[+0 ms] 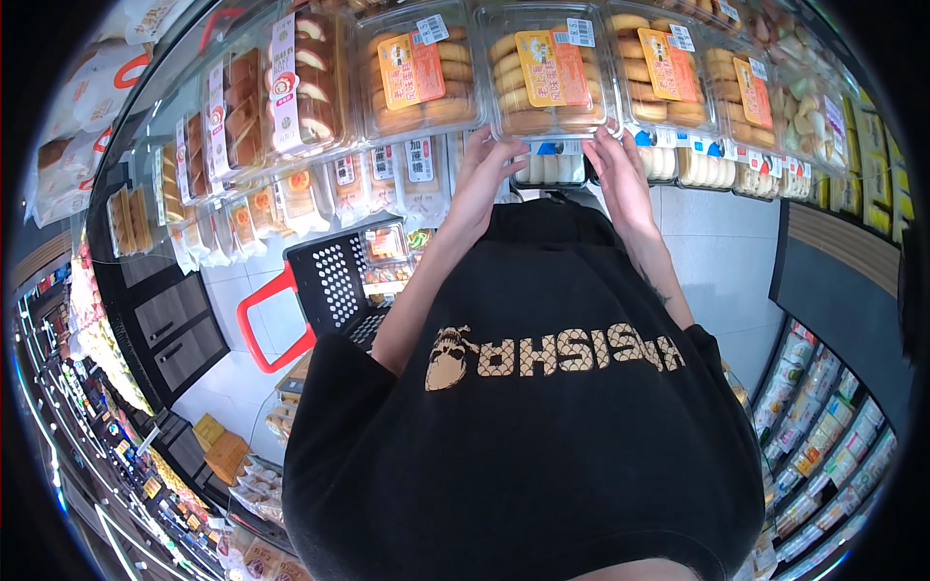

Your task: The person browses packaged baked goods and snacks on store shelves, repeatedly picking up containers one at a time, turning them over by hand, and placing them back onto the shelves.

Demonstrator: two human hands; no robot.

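A clear plastic box of round golden cakes, with an orange and yellow label and a white price sticker, sits in the front row of the display. My left hand has its fingers curled at the box's near left corner. At the near right corner, the fingers of my right hand are bent against the box's edge. The two hands hold it between them; some fingertips are hidden. A similar cake box stands close on the left, and another cake box on the right.
Boxes of cream-topped rolls stand further left. Below the top row hang bagged breads and trays of white pastries. A black shopping basket with a red handle and packaged goods stands left of my body. Shelves of packets line the right.
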